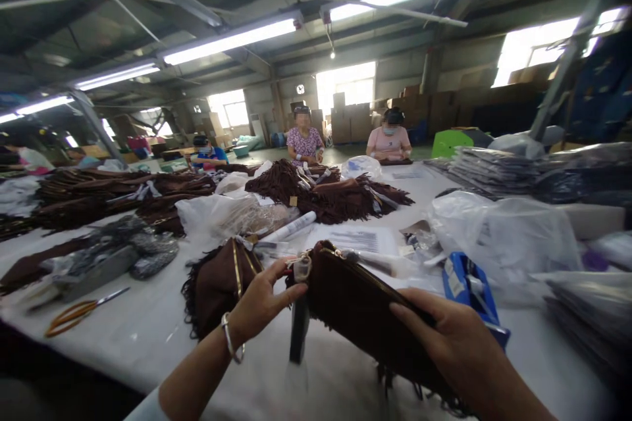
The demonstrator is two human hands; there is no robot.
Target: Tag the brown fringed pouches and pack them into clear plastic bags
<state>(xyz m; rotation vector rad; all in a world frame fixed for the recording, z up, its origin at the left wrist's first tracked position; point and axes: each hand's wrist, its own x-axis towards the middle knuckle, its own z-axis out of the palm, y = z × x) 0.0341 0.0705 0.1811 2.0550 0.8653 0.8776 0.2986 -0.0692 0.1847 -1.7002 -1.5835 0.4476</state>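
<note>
A dark brown fringed bag [355, 306] with a zipper along its top edge is held up over the white table. My right hand [444, 335] grips its right side, thumb on the near face. My left hand [269, 296], with a bangle on the wrist, pinches a small clear plastic piece [301, 268] at the bag's left end. A dark tag [298, 332] hangs below that piece. Behind my left wrist lies another brown bag [214, 289] with gold zippers and curly fringe.
Orange-handled scissors [74, 317] lie at left, a blue tape dispenser [471, 286] at right. Piles of fringed brown bags [336, 197], plastic bags [503, 230] and wrapped stacks [488, 168] cover the table. Several people sit beyond.
</note>
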